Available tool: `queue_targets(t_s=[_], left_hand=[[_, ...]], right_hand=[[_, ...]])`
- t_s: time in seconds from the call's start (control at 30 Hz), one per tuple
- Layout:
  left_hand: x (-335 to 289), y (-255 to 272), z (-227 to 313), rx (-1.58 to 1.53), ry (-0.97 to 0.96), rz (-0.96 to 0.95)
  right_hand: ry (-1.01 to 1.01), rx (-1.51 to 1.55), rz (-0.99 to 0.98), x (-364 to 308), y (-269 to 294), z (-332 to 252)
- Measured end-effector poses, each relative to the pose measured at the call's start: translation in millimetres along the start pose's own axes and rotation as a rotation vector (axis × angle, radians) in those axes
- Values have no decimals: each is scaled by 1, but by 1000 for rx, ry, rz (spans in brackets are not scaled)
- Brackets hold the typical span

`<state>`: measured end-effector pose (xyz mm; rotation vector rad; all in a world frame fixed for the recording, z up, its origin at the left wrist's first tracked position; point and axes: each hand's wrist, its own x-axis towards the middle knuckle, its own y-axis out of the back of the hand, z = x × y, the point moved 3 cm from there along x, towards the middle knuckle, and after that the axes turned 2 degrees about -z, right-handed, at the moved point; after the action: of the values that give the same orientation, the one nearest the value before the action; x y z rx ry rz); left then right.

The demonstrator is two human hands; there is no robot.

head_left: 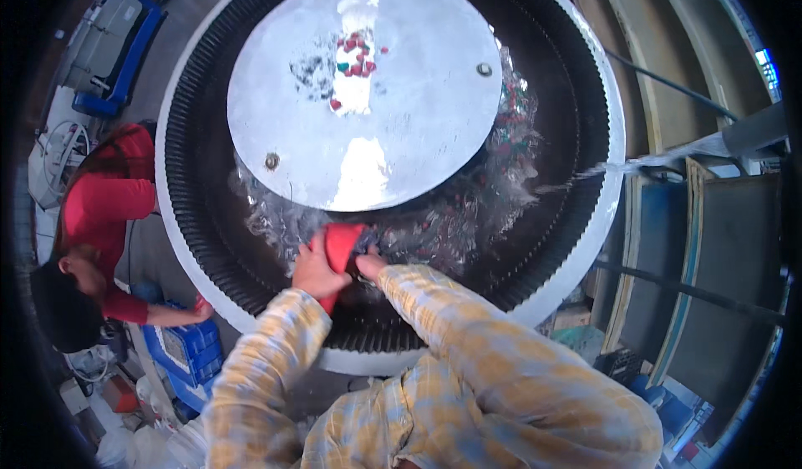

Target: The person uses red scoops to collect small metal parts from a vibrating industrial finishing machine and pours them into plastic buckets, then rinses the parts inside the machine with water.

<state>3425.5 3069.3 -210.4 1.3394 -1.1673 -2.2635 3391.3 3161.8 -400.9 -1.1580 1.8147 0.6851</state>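
My left hand [316,270] is closed round a smooth red scoop-like thing [342,245], held tilted at the near side of a big round bowl-shaped machine. Its exact kind is hard to make out. My right hand [370,263] is just right of it, low over the ring of the bowl, its fingers mostly hidden and blurred beside a dark grey patch. Around both hands lies a heap of shiny clear pieces [447,231] with bits of red and green, filling part of the ring.
A pale round disc [284,126] covers the bowl's middle, with several small red pieces [357,66] on it. The white scalloped rim [616,126] stands between me and the ring. At left, a person in red [109,202] reaches toward a blue crate [188,348]. Wooden-edged panels [668,210] stand at right.
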Motion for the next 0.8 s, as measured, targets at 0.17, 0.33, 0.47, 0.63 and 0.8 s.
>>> queue_targets(t_s=[0.17,0.33,0.47,0.63,0.8], left_hand=[[25,5,-70,-219,-251,-196],[31,49,-93,78,-139,-227],[2,58,30,323,-443,226],[36,-67,66,71,-153,-181],[69,-148,42,69,-36,218]], right_hand=[[-49,237,-715,-88,1,-63],[82,-630,-390,-93,117,-106],[73,-1167,273,-31,261,-59],[-256,-880,325,-39,267,-25],[-229,-786,330,4,218,29]])
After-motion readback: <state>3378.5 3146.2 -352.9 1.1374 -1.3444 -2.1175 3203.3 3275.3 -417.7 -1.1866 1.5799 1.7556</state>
